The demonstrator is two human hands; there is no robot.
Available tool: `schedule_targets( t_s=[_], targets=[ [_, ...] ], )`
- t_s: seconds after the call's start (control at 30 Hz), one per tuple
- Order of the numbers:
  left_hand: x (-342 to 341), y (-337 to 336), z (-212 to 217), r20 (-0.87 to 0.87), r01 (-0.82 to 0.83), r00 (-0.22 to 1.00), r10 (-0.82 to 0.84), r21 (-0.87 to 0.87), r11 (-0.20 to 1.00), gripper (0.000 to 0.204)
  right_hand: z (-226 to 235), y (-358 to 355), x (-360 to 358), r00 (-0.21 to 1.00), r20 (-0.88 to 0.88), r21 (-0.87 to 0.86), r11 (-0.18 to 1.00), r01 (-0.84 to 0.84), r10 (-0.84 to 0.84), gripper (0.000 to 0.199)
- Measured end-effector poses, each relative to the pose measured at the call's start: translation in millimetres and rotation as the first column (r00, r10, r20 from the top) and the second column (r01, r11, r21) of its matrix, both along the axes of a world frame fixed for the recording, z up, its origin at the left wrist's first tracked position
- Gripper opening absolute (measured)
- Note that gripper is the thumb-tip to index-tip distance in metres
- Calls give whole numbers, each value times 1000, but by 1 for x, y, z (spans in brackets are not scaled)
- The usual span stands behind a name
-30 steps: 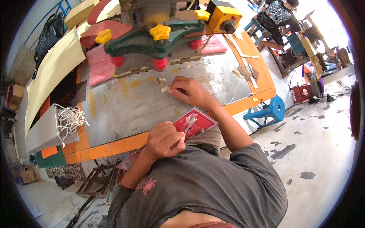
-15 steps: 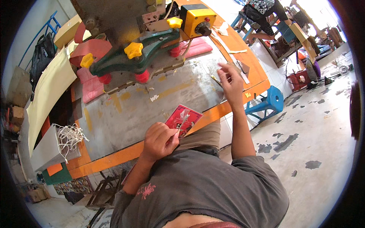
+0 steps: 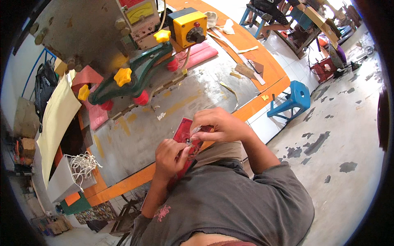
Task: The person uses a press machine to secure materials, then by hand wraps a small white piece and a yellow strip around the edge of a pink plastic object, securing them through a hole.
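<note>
A flat, red, printed sheet or packet [image 3: 181,128] is held in front of my body, at the near edge of the table. My left hand [image 3: 169,158] grips its lower left side with thumb and fingers pressed together. From the right, my right hand [image 3: 219,124] reaches over the same red piece, fingertips pinched close to my left thumb. A small whitish bit shows at those fingertips; what it is I cannot make out. Both hands hide much of the print, and more red shows below the left wrist.
Beyond my hands lies a grey metal plate [image 3: 135,141] on an orange table [image 3: 256,107]. Behind it stands a press with a green arm [image 3: 152,67] and a yellow control box [image 3: 191,28]. White cords [image 3: 83,167] lie left; a blue stool [image 3: 299,97] stands right. Another person [image 3: 271,14] sits farther off.
My right hand has come down from above the table's right side to the red piece and closed its fingertips there. The view has shifted slightly.
</note>
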State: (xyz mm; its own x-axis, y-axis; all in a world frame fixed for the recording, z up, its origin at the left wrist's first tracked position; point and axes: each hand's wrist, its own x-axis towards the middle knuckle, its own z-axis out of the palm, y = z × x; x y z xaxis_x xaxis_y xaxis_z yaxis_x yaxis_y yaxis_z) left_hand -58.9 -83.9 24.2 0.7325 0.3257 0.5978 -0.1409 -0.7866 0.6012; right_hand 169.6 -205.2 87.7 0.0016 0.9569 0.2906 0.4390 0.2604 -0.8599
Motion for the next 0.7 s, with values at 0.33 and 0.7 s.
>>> schedule_targets(
  t_s=[0.33,0.7],
  targets=[
    [8,1,-4,-66,-22,998,20,-34,999,12,4,-28,151,539,-330,97,541,836,-775,21],
    [13,-1,-1,-202,-20,979,2,-87,996,12,-73,22,282,280,368,326,405,854,-887,41]
  ],
)
